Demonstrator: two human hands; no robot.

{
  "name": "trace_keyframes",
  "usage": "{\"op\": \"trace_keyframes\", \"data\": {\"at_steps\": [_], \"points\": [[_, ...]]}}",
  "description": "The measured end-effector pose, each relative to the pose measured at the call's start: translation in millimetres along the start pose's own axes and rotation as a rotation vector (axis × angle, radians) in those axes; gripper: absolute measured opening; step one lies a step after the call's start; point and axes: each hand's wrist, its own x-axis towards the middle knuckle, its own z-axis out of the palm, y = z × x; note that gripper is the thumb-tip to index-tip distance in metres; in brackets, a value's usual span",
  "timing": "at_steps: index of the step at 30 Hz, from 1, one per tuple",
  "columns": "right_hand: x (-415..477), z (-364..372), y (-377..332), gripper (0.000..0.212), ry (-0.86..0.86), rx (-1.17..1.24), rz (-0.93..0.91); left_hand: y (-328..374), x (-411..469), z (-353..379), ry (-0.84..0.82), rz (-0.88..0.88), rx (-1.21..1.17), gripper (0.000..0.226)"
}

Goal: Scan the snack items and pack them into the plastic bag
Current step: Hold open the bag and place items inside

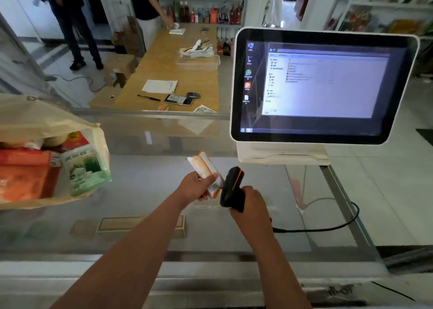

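The glass counter (145, 191) fills the lower half of the view, from 3 o'clock round to 9 o'clock. On it at 2 o'clock stands a white-framed touchscreen terminal (323, 86), its screen lit with a file window. At 9 o'clock the pale plastic bag (46, 121) lies on the counter with its mouth gaping towards the centre. Inside it are a large orange-red box (23, 177) and, just beside that at the bag's lip, a green packet (86, 170) (other packs sit behind them, too crowded to tell apart). Beyond the glass at 12 o'clock is a wooden table (164, 74) carrying papers, a pen and a clear tray, with two people standing at its far side.

Both forearms reach in from 6 o'clock and meet just below centre. The right hand (251, 203) has its fingers wrapped round the handle of a black and orange barcode scanner (232, 186), whose head points to 9 o'clock. A black cable (328, 226) loops away from it towards 4 o'clock. The left hand (195, 186) grips the lower end of an orange and white snack packet (206, 168), thumb across the front, holding it above the counter and tilted towards 12 o'clock. The packet's barcode (213, 187) faces the scanner head, and the two seem to touch, though the angle leaves that unclear.
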Motion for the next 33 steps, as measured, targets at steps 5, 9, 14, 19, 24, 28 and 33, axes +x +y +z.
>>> {"op": "trace_keyframes", "data": {"at_steps": [5,9,14,19,24,28,33], "points": [[1.2,-1.5,-2.2,0.036,-0.003,-0.008,0.051,1.7,-5.8,0.9,0.019,0.009,0.005,0.035],[-2.7,-3.5,-10.4,0.044,-0.02,-0.083,0.097,1.8,-11.3,-2.2,0.033,0.021,-0.005,0.035],[-11.2,-0.4,-51.8,0.064,0.083,-0.19,0.096,-1.0,-22.8,-34.7,0.106,0.088,0.113,0.035],[-14.1,26.9,-135.5,0.061,0.004,0.291,0.114,7.1,-51.4,-94.7,0.164,0.196,0.375,0.037],[-22.2,73.0,-211.6,0.05,0.023,0.52,0.094,5.0,-76.6,-155.1,0.285,0.293,0.677,0.029],[-26.1,104.1,-253.0,0.052,0.041,0.581,0.111,-11.2,-92.3,-201.9,0.343,0.319,0.659,0.032],[-18.0,135.4,-293.2,0.035,-0.027,0.622,0.068,-34.4,-101.2,-252.9,0.365,0.288,0.414,0.038]]}}
